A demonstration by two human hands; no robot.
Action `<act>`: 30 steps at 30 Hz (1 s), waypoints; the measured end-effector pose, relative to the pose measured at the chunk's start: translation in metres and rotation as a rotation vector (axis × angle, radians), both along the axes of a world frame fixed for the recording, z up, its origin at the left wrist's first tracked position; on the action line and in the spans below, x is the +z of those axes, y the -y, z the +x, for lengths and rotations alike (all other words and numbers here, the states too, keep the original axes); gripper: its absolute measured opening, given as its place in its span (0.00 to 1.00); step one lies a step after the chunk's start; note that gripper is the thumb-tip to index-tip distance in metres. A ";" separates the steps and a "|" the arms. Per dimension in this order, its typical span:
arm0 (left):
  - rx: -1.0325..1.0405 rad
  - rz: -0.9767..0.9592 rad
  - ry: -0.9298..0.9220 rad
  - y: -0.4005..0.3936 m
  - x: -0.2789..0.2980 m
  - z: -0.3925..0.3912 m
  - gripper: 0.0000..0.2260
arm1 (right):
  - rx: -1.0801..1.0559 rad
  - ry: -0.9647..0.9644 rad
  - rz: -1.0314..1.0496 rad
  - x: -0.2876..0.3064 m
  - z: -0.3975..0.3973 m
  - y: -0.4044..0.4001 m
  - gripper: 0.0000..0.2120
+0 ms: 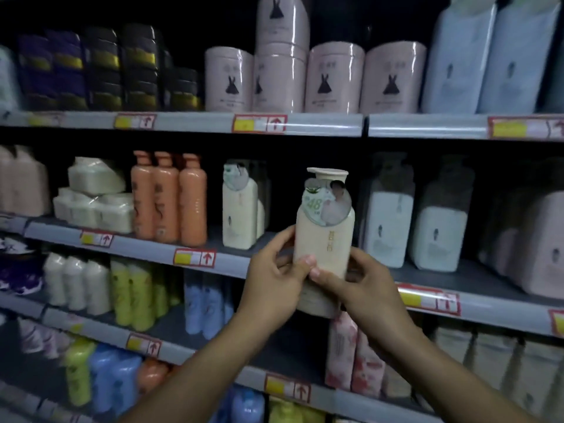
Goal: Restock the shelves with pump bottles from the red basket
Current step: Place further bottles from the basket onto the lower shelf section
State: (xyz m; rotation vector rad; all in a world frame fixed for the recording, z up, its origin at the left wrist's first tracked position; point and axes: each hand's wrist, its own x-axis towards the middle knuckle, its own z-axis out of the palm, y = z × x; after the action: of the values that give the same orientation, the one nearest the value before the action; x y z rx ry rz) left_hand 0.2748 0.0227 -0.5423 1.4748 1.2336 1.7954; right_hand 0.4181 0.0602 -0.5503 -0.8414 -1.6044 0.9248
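A cream pump bottle [325, 236] with a round green and grey label near its neck is held upright in front of the middle shelf [232, 263]. My left hand [276, 276] grips its lower left side. My right hand [360, 285] grips its lower right side, thumb across the front. The bottle's base is level with the shelf's front rail, over a dark gap between a matching cream bottle [241, 209] on the left and white boxed bottles [389, 221] on the right. The red basket is not in view.
Orange bottles [169, 196] and wrapped white packs [94, 196] stand left on the same shelf. Pink cylinders [332, 77] and pale blue bags [488, 59] fill the shelf above. Yellow, blue and white bottles [134, 294] line the shelves below, with pink floral ones [351, 355] under my hands.
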 end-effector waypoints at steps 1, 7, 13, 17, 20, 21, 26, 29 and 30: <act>0.031 0.017 0.000 -0.014 0.008 -0.006 0.21 | -0.019 0.003 0.030 0.009 -0.009 -0.014 0.21; 0.147 0.023 0.017 -0.088 0.024 -0.031 0.22 | -0.075 0.065 0.049 0.032 -0.053 -0.099 0.23; 0.178 -0.100 0.007 -0.140 0.023 -0.043 0.23 | -0.041 0.150 -0.025 0.025 -0.069 -0.160 0.28; 0.268 -0.117 -0.162 -0.156 0.008 -0.047 0.17 | -0.024 0.139 -0.020 0.015 -0.069 -0.178 0.31; 0.246 -0.149 -0.239 -0.159 -0.010 -0.052 0.17 | -0.073 0.262 0.020 0.015 -0.064 -0.174 0.31; 0.232 -0.165 -0.257 -0.159 -0.014 -0.052 0.18 | -0.104 0.314 0.017 0.016 -0.061 -0.173 0.31; 0.376 -0.173 -0.409 -0.164 -0.015 -0.050 0.18 | -0.339 0.457 -0.041 0.021 -0.054 -0.161 0.26; 0.461 -0.225 -0.474 -0.172 -0.007 -0.046 0.16 | -0.331 0.492 0.009 0.019 -0.062 -0.167 0.18; 0.488 -0.253 -0.506 -0.176 -0.003 -0.046 0.16 | -0.327 0.485 0.015 0.021 -0.066 -0.170 0.17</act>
State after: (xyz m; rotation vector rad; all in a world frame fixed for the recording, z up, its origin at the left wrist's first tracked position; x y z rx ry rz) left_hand 0.2290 0.1986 -0.5450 1.6273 2.1412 1.4926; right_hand 0.3524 0.2303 -0.5296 -1.3448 -1.8000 0.4952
